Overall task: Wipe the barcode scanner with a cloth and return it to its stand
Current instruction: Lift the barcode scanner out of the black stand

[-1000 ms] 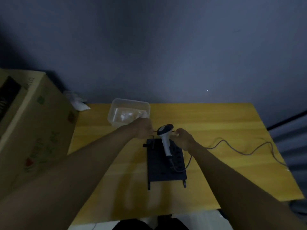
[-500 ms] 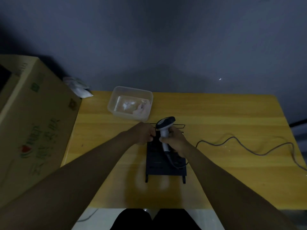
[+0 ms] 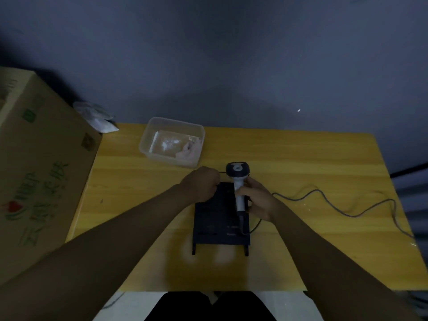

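Note:
The barcode scanner [image 3: 238,169] has a dark head and a pale handle, and it stands over the upper right part of the black stand [image 3: 215,218] at the table's middle. My right hand [image 3: 257,198] is wrapped around the handle. My left hand [image 3: 200,184] is closed in a fist at the stand's upper left corner, on its thin wire bracket. A crumpled pale cloth [image 3: 188,152] lies in the near right corner of a clear plastic container [image 3: 148,137] behind my left hand. Neither hand touches the cloth.
The scanner's grey cable [image 3: 324,193] snakes right across the yellow wooden table [image 3: 301,163] to its right edge. A large cardboard box [image 3: 41,177] stands against the table's left side, with a plastic bag [image 3: 97,117] behind it. A dark wall rises behind the table.
My right hand moved from the stand's wire bracket onto the scanner's handle. My left hand slid down to the stand's upper left corner. The view shifted, so the table sits more centred.

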